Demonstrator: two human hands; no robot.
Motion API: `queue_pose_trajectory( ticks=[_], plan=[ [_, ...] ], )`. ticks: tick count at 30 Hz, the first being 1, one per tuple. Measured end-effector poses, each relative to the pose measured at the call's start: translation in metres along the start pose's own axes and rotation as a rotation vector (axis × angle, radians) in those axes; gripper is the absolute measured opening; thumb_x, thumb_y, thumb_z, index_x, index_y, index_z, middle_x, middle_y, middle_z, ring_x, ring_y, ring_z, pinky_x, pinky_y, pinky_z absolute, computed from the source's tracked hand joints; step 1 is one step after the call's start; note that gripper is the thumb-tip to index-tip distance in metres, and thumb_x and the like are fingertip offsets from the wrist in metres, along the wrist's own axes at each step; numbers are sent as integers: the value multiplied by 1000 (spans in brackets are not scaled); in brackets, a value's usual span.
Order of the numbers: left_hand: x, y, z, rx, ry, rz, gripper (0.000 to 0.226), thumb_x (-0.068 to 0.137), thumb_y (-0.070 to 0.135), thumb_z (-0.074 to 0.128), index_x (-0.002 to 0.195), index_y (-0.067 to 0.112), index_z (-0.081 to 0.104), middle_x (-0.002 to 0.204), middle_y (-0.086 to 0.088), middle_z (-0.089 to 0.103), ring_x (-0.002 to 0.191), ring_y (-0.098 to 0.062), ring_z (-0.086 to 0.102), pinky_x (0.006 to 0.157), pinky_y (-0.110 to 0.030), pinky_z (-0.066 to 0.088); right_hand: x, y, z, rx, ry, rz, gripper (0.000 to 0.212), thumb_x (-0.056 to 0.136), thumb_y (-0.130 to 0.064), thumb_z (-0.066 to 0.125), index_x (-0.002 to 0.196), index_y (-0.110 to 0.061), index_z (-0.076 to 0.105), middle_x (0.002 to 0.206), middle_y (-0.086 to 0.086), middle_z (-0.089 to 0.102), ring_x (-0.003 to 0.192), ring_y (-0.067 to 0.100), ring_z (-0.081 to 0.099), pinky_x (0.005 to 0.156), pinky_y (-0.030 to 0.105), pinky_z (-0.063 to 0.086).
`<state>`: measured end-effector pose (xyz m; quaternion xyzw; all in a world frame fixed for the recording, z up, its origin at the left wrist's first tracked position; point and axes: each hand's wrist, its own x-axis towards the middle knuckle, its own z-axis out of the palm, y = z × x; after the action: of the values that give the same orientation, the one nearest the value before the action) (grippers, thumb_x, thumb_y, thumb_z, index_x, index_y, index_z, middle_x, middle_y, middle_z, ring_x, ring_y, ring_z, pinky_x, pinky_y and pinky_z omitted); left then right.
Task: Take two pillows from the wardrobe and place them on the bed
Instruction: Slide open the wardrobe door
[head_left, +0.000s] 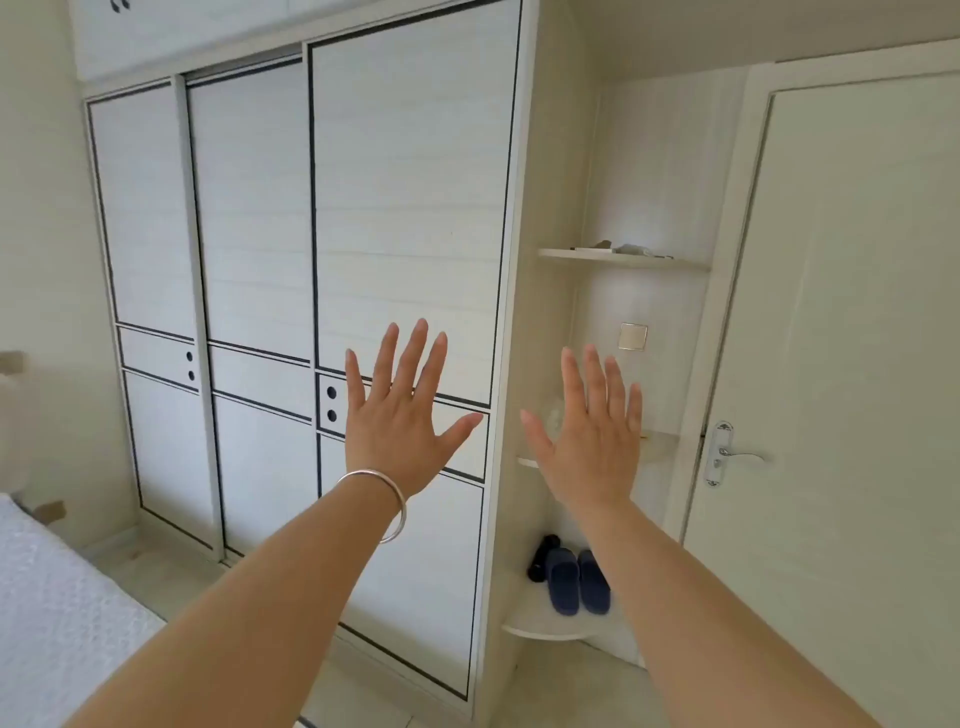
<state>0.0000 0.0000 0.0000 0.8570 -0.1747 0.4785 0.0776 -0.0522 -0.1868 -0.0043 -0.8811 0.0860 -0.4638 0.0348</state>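
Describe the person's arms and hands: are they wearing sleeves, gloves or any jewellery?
Both forearms are bare, with no sleeves in view, and neither hand wears a glove. The left hand has a plain, thin silver bangle around its wrist. The right hand and its wrist carry nothing; no rings or watch show on either.

white wardrobe (249, 234), sliding doors closed; bed (47, 623) lower-left

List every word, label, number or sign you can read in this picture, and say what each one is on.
None: no readable text shows anywhere.
Wardrobe: only black trim lines and round finger holes, no lettering.
Wall switch: blank plate.
Slippers: no visible brand.
Small things on the upper shelf: too small and blurred to tell if they carry print.
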Motion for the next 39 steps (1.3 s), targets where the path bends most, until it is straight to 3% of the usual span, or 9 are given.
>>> queue_pose_trajectory(
  ticks=[13, 17, 22, 28, 32, 39],
  plan=[
    [121, -30, 208, -58, -77, 61, 72, 90, 62, 21, 150, 24, 12, 160, -1, 18, 147, -26, 11, 116, -55, 5, 121, 12, 189, -79, -48, -1, 67, 88, -50, 29, 146, -17, 29, 154, 6, 31, 144, 27, 23, 117, 43, 3],
    [151, -23, 271, -132, -105, 60, 65, 93, 53, 23, 150, 26, 10, 160, -3, 17, 147, -26, 14, 116, -58, 13, 155, 36, 249, -119, -112, -35, 63, 84, -35, 53, 142, -15, 38, 149, 7, 40, 140, 29, 33, 113, 46, 12],
    [185, -5, 349, -159, -130, 40, 63, 94, 51, 20, 150, 27, 3, 160, -2, 15, 147, -24, 15, 116, -54, 11, 198, 67, 321, -91, -141, -99, 61, 87, -31, 50, 144, -16, 33, 153, 6, 33, 143, 27, 26, 114, 43, 6],
    [236, 19, 428, -150, -194, -6, 65, 94, 54, 9, 151, 23, 6, 160, 1, 13, 148, -21, 12, 116, -50, 8, 271, 95, 384, -96, -47, -253, 57, 78, -27, 31, 128, -15, 57, 135, 4, 58, 127, 25, 52, 107, 46, 37],
    [262, 28, 462, -185, -230, -72, 69, 89, 55, 2, 151, 26, 3, 161, 8, 5, 149, -15, 3, 118, -43, -1, 303, 112, 420, -68, 24, -371, 52, 80, -23, 38, 128, -14, 56, 138, 3, 55, 129, 24, 49, 109, 43, 22],
    [283, 34, 503, -421, -263, -251, 76, 82, 58, -8, 152, 29, -1, 160, 14, -8, 147, -4, -6, 120, -41, 0, 331, 111, 447, -58, 207, -566, 43, 89, -20, 42, 129, -11, 55, 139, 5, 53, 132, 22, 45, 114, 40, 17]
  ],
)
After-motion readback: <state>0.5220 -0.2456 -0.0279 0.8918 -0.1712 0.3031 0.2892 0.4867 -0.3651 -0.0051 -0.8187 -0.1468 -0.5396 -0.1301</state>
